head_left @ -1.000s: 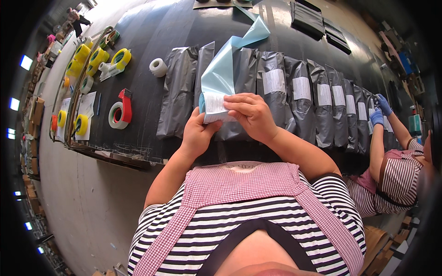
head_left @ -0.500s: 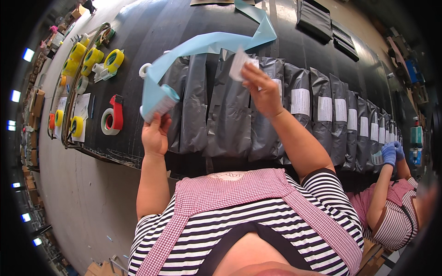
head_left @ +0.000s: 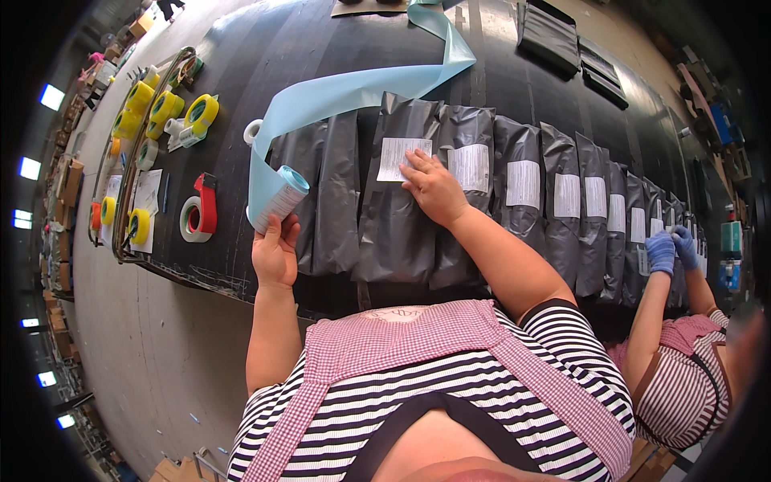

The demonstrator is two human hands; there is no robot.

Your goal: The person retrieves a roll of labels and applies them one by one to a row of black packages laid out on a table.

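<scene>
My left hand (head_left: 275, 251) is closed around a roll of labels (head_left: 283, 197), white printed labels on light blue backing. From the roll a long strip of blue backing (head_left: 337, 98) loops up and away over the table. With fingers spread, my right hand (head_left: 434, 186) lies flat on a white label (head_left: 395, 158) on a dark grey plastic mailer bag (head_left: 399, 225). The label's right edge is under my fingers. To the left are grey bags (head_left: 336, 201) on which I see no label. Just right, another bag carries a white label (head_left: 470, 167).
A row of labelled grey bags (head_left: 590, 241) runs right, where a co-worker's blue-gloved hands (head_left: 671, 251) handle the far ones. On the left are yellow tape rolls (head_left: 165, 108), a red tape dispenser (head_left: 206, 201) and a metal rail (head_left: 132, 185). Black stacks (head_left: 548, 36) lie at the back.
My right hand has come down with the label, which now lies on the bag. The fingers have spread flat. My left hand still holds the roll, slightly lower.
</scene>
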